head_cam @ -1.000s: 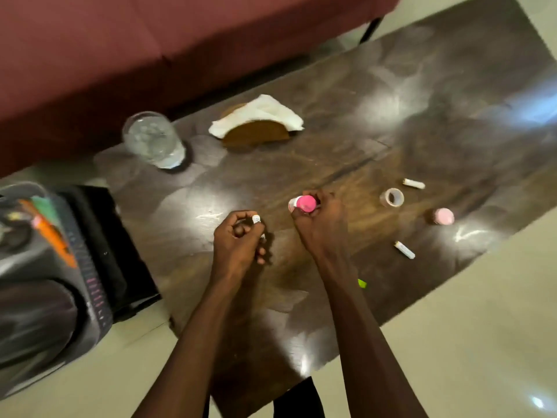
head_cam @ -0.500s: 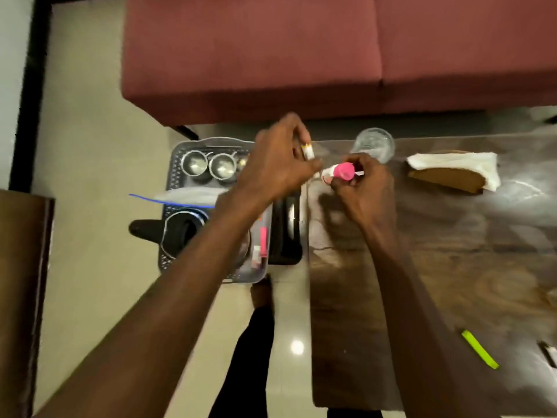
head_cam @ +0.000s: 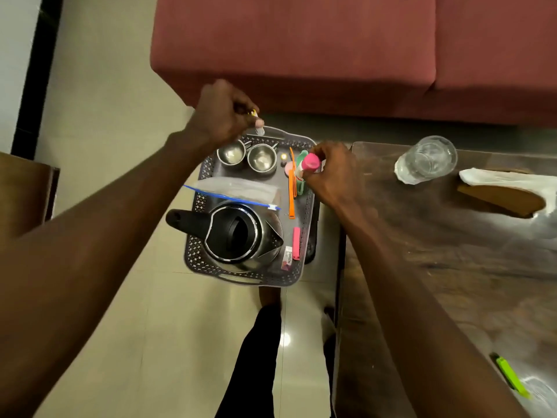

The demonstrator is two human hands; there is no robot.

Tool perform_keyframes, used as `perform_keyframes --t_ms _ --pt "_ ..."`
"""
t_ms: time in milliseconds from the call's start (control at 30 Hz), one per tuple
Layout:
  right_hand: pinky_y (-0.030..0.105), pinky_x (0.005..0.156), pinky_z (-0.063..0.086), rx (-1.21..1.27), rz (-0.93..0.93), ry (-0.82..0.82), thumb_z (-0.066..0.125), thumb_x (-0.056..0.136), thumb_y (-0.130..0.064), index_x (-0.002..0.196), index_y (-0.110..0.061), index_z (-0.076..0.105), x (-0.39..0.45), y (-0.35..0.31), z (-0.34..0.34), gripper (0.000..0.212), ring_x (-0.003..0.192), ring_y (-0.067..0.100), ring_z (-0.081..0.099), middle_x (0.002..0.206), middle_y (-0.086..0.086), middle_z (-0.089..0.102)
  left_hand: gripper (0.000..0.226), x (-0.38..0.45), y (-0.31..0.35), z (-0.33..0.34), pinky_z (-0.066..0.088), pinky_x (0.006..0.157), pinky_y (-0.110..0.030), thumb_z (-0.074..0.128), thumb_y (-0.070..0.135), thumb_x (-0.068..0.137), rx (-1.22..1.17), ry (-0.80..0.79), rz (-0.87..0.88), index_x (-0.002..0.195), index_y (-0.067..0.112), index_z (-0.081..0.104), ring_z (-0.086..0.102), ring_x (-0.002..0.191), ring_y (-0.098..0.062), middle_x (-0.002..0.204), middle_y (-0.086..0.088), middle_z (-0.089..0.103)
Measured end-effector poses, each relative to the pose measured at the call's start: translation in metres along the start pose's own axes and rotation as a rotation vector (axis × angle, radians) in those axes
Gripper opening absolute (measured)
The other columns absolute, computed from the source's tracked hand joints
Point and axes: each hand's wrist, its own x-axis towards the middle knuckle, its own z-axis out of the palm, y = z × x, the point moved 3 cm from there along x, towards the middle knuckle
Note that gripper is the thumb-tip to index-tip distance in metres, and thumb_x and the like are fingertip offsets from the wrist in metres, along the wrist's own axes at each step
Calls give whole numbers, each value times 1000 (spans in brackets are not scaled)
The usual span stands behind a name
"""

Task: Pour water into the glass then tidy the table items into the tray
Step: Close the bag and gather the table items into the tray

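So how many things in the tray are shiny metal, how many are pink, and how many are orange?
Counting only what lies in the tray, not what the hands hold:
Shiny metal: 3, the kettle, steel cup and second steel cup
Pink: 2, the pink clip and a small pink object, partly hidden
Orange: 1, the orange strip
Total: 6

Kettle [head_cam: 238, 233] and cups [head_cam: 261, 160] crowding tray [head_cam: 196, 254], right strip freer

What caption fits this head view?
Both hands carry small items over the tray holding a kettle.
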Motion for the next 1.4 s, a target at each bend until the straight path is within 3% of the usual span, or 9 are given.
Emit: perform_keyframes --t_ms 67,267,400,533,667,900,1067,1233,1400 --pt "48 90 51 -61 -7 -17 70 82 -19 103 -13 67 -2 0 10 22 99 29 62 107 8 66 25 -4 -7 14 42 63 -23 80 16 75 57 -19 24 96 3 76 62 73 -15 88 -16 74" --pt "42 94 48 -168 2 -53 72 80 -24 108 -15 64 -11 6 32 30 100 27 62 108 5 68 15 -4 -23 56 47 67 -29 75 7 78 190 -127 25 92 5 74 62 79 -20 86 -8 70" --pt "38 91 40 -251 -17 2 75 77 -30 107 -18 63 -17 11 42 34 100 25 60 107 3 69 17 3 -23 72 55 78 -40 76 19 78 269 -198 94 92 11 72 65 86 -28 91 -12 71" --pt "39 89 36 -387 -62 74 71 81 -39 110 -19 64 -26 16 51 36 103 25 57 112 4 67 21 3 -24 84 53 74 -38 76 24 77 386 -206 197 94 12 74 65 87 -31 92 -13 72" --pt "40 90 32 -446 -66 77 71 81 -46 113 -20 64 -37 22 58 43 109 25 52 118 5 62 28 4 -28 96 47 70 -34 77 43 77 540 -223 238 95 22 73 67 91 -34 99 -11 71" --pt "45 92 35 -477 -89 119 74 79 -45 105 -20 70 -50 23 68 36 112 29 50 121 10 56 34 10 -21 105 37 63 -31 73 53 77 764 -216 392 97 25 75 66 91 -31 100 -4 68" --pt "47 98 37 -517 -104 94 71 84 -46 107 -22 70 -53 27 80 33 118 28 50 125 10 56 36 9 -24 110 38 62 -30 68 52 81 853 -274 415 98 21 74 66 85 -29 99 -5 70" --pt "47 97 35 -551 -104 83 79 77 -37 104 -22 72 -49 30 85 32 116 30 51 121 11 57 36 11 -22 112 45 65 -32 68 50 82 880 -309 415 96 17 72 65 81 -29 97 -7 70" --pt "47 99 35 -546 -102 29 80 75 -35 105 -23 71 -43 30 89 33 117 31 50 123 12 56 31 9 -20 114 37 59 -29 68 45 83 903 -311 417 89 15 72 65 76 -30 91 -8 70"
